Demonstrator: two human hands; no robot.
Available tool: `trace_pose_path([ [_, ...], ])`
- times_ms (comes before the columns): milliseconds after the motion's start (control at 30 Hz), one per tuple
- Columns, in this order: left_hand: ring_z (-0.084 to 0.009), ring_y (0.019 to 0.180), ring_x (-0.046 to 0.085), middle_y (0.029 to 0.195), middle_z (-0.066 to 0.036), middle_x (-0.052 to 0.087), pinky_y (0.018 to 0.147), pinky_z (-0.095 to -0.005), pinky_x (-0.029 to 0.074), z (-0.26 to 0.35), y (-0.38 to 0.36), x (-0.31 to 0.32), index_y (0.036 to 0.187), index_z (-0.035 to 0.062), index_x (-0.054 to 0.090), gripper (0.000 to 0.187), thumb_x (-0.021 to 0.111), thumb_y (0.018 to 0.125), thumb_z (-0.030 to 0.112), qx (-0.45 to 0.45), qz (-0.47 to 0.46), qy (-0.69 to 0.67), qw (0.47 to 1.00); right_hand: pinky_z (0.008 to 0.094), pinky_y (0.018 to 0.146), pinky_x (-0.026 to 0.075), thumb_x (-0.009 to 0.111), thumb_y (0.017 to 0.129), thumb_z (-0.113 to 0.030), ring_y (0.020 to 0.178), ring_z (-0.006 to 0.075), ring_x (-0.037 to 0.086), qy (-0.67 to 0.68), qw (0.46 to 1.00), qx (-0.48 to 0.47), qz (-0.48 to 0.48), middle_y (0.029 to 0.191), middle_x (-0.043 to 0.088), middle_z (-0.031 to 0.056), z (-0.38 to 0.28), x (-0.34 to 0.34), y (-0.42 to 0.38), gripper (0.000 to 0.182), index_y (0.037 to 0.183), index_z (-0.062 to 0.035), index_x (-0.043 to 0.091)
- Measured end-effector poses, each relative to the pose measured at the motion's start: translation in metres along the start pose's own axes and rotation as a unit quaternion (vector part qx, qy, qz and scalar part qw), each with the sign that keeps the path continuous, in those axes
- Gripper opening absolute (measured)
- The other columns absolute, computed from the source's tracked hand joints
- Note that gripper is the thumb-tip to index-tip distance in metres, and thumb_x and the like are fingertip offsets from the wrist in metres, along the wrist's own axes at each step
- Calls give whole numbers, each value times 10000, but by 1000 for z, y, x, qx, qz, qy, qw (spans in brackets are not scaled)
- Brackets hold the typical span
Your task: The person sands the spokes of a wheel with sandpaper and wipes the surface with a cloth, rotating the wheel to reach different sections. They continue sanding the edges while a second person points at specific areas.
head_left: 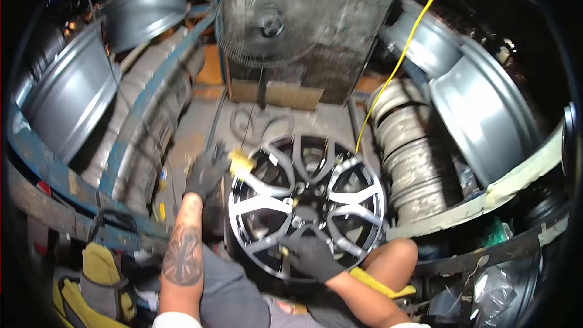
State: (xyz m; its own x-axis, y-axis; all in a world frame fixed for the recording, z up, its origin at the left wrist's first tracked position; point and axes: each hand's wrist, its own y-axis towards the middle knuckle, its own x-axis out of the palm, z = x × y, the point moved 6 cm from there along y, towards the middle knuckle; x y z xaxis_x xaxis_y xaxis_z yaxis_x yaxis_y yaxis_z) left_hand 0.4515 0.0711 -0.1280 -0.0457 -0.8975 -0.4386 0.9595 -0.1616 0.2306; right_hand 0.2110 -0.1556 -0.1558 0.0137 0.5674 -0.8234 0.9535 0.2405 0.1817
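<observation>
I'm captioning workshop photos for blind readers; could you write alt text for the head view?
A person's gloved hands work at a black-and-silver wheel: the left hand beside its rim with a yellow pad at the fingers, the right hand over its lower spokes. Beyond is a fan; silver rims flank both sides.

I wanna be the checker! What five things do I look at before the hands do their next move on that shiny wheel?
1. Left hand and right hand gloved: ok, both dark-gloved.
2. Yellow pad ready: ok, at the left hand's fingers, near the rim.
3. Right hand at the wheel: ok, over its lower spokes.
4. Yellow cord clear of the wheel: cannot tell, its lower end reaches the rim's edge in this view.
5. Wheel well supported: cannot tell, its underside is hidden.
</observation>
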Motion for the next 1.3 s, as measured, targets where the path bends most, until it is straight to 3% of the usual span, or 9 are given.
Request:
trace_pose_path([
  [33,-194,928,694,986,-141,737,875,-346,536,-3,0,1,1161,0,687,361,710,871,215,47,30,-27,998,458,748,561,689,880,-217,804,328,709,-39,997,-23,-56,926,734,124,-2,-8,-2,341,1219,-203,716],
  [100,-189,922,693,993,-131,743,873,-343,535,-17,3,1,1166,-5,692,346,699,877,184,1,-31,5,999,450,785,562,671,887,-229,834,325,711,-72,986,22,-150,931,734,116,-3,-23,-6,341,1225,-209,715],
  [333,-145,870,678,957,-86,743,822,-303,536,20,-4,5,1155,-23,691,305,664,886,118,-22,-45,-33,998,443,841,553,596,933,-250,975,315,700,-43,978,30,-201,1074,731,99,16,-21,-25,331,1244,-199,699],
  [533,-123,848,677,944,-84,739,798,-298,546,8,1,18,1153,-27,691,298,652,886,101,-1,-51,-72,996,466,813,549,606,927,-267,944,343,698,-1,987,-34,-157,1029,725,141,-1,-10,-20,338,1236,-165,697],
  [800,-121,837,660,936,-80,737,808,-290,540,28,-1,21,1156,-30,689,298,665,888,99,24,-61,-25,998,485,737,543,673,861,-289,843,369,701,12,977,-15,-212,900,716,180,-27,-29,-18,312,1116,-114,719],
  [900,-91,857,620,918,-14,674,799,-272,520,8,3,28,1075,-13,665,200,669,895,75,10,-69,-80,994,421,704,554,585,911,-118,778,307,693,-12,984,-132,-118,922,712,161,-30,-17,-28,328,1210,-47,700],
  [1000,-85,862,618,922,-5,672,802,-268,518,28,-2,25,1084,-10,669,200,671,899,67,15,-60,-54,997,459,593,502,592,901,-227,654,336,661,29,987,-155,20,821,702,174,-26,-10,-33,279,1098,-113,753],
  [1100,-101,879,633,945,-26,693,824,-275,520,47,-11,20,1107,-15,672,221,676,906,76,22,-52,-34,998,483,571,509,604,877,-233,617,342,662,-12,985,-163,-56,749,696,159,-25,-6,-40,200,930,-120,761],
  [1300,-152,895,668,988,-80,726,842,-297,531,70,-23,15,1135,-13,664,236,677,922,89,80,-32,26,996,505,590,520,621,864,-256,642,369,675,23,988,-130,-79,754,701,158,-40,-12,-49,172,875,-143,750],
])
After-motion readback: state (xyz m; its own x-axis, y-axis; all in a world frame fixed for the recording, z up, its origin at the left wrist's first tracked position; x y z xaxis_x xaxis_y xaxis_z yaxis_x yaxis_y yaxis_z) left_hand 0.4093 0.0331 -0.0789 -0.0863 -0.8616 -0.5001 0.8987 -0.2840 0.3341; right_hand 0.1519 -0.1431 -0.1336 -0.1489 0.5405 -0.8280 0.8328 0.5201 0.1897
